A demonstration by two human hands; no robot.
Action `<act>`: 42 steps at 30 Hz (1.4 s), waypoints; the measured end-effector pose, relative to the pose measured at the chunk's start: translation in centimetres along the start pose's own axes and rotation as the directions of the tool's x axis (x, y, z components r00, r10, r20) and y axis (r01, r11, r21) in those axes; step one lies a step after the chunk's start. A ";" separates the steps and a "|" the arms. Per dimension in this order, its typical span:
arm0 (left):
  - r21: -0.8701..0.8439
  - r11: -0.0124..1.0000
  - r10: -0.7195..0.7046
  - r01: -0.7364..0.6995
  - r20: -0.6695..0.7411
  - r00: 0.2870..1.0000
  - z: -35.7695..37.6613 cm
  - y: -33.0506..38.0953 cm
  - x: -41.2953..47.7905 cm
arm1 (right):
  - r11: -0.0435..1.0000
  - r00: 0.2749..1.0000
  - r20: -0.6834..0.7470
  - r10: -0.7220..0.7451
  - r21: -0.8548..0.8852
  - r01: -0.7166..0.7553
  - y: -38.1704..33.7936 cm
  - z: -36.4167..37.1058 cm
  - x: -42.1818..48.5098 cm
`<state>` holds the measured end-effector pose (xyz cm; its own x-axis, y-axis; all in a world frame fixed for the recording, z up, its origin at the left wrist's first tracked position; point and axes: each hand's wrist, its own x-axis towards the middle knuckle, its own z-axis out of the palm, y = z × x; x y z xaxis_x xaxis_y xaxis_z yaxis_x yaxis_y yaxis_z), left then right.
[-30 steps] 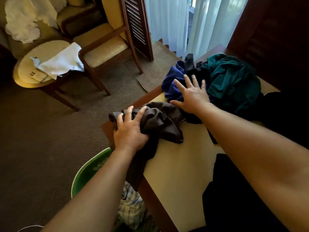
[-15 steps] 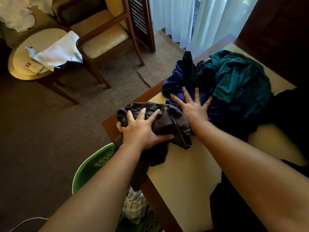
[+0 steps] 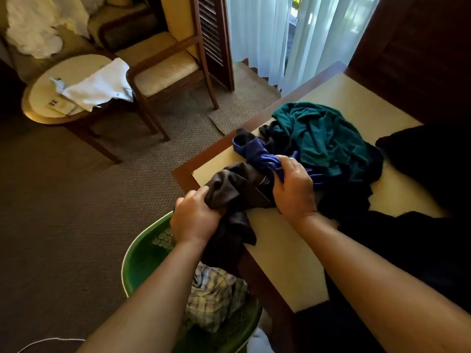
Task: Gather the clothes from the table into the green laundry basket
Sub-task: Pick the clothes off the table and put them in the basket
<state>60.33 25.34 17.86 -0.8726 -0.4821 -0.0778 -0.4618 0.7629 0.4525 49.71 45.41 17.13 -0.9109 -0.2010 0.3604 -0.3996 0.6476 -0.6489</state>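
Note:
A dark brown garment [image 3: 232, 189] hangs over the near left corner of the table [image 3: 275, 240]. My left hand [image 3: 195, 217] grips its bunched end at the table edge. My right hand [image 3: 293, 191] grips the blue garment [image 3: 257, 155] together with the brown one's other end. Behind them a teal garment [image 3: 323, 136] lies crumpled on dark clothes. The green laundry basket [image 3: 142, 261] stands on the floor below the corner, with a plaid cloth [image 3: 216, 294] inside.
More black clothing [image 3: 428, 159] lies on the table's right side and near edge. A wooden armchair [image 3: 163, 70] and a round side table [image 3: 66, 90] with a white cloth stand to the left on the carpet. Curtains [image 3: 280, 34] hang behind.
My right hand went from flat on the blue garment to curled round it and pulled toward me. My left hand dragged the brown garment to the table's corner, over the basket.

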 end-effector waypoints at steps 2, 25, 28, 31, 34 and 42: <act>-0.124 0.992 -0.019 0.010 -0.070 0.997 -1.1 -0.9 -0.8 | 0.991 0.996 -0.081 -0.026 0.130 0.037 -3.5 -1.1 -1.4; -0.300 0.950 -0.128 0.086 -0.124 0.984 -9.3 -15.1 -13.1 | 0.994 0.999 0.027 -0.029 0.102 0.027 -20.4 2.3 -18.0; -0.321 0.938 -0.179 0.134 -0.116 0.977 -10.0 -17.1 -14.3 | 0.996 0.998 0.060 -0.020 0.087 0.015 -21.6 4.2 -20.0; -0.334 0.922 -0.247 0.195 -0.122 0.961 -10.4 -18.6 -15.1 | 0.997 0.997 0.080 -0.019 0.075 0.013 -23.0 5.8 -22.3; -0.373 0.899 -0.290 0.229 -0.116 0.950 -10.3 -19.8 -15.6 | 0.998 0.991 0.134 0.024 0.059 -0.032 -23.8 6.7 -23.7; -0.356 0.881 -0.359 0.311 -0.075 0.930 -9.0 -21.6 -17.1 | 0.970 0.853 0.463 0.240 -0.082 -0.228 -20.6 8.1 -25.6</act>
<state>86.66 13.22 17.44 -0.6340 -0.7548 -0.1681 -0.6219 0.3685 0.6910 80.43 31.28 15.87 -0.9209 -0.3563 -0.1582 -0.1712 0.7341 -0.6571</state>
